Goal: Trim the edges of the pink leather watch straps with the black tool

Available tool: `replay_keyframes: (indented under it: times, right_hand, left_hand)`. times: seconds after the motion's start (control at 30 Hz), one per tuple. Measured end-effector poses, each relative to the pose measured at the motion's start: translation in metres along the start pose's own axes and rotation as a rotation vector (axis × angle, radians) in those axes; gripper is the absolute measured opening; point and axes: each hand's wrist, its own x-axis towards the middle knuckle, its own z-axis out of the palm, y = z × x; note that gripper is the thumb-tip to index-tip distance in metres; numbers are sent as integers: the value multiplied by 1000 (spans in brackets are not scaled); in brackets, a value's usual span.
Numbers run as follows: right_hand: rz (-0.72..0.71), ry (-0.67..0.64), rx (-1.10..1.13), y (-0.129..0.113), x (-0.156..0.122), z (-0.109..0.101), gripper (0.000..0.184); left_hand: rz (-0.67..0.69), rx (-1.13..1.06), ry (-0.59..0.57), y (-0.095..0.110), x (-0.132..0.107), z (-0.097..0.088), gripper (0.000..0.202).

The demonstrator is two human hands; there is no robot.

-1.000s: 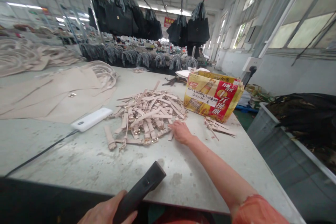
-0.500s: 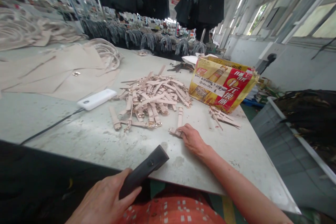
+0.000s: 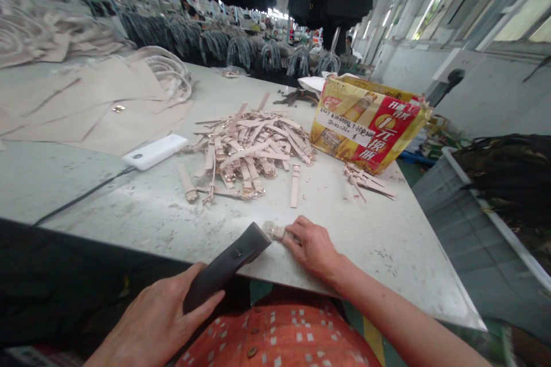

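My left hand (image 3: 157,312) is wrapped around a black handheld device (image 3: 228,266) with a wide, flat front end and a small button. That front end points at a pale pink buckle strap (image 3: 278,233), which my right hand (image 3: 310,245) pinches low over the table's front part; most of the strap is hidden by the fingers. Another buckle strap (image 3: 295,186) lies alone just beyond my right hand. Farther back is a heap of the same straps (image 3: 253,152) with gold-coloured metal buckles. A smaller bunch of straps (image 3: 370,182) rests to the right.
A yellow and red cardboard box (image 3: 365,126) stands on the table's right side. At left lies a white power bank (image 3: 155,151) with a black cable, near flat beige pieces (image 3: 86,103). A grey bin (image 3: 486,252) is beyond the right edge.
My right hand has drawn the strap toward me, away from the lone strap, and it is now near the device's front end. The device stays in my left hand, slightly farther left.
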Motion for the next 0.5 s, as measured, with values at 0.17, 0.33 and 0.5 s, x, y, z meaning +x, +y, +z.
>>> replay_keyframes:
  times: [0.17,0.33,0.5]
  right_hand:
    - [-271,-150,283,-19,-45,20,10]
    - [-81,72,385,-2,-36,17,7]
    - [-98,117,257,20,-25,11,5]
  left_hand:
    - [59,-47,53,-26,-4,2,45]
    - [44,-40,61,-31,-6,-5,47]
    - [38,-11,11,-15,-4,-3,51]
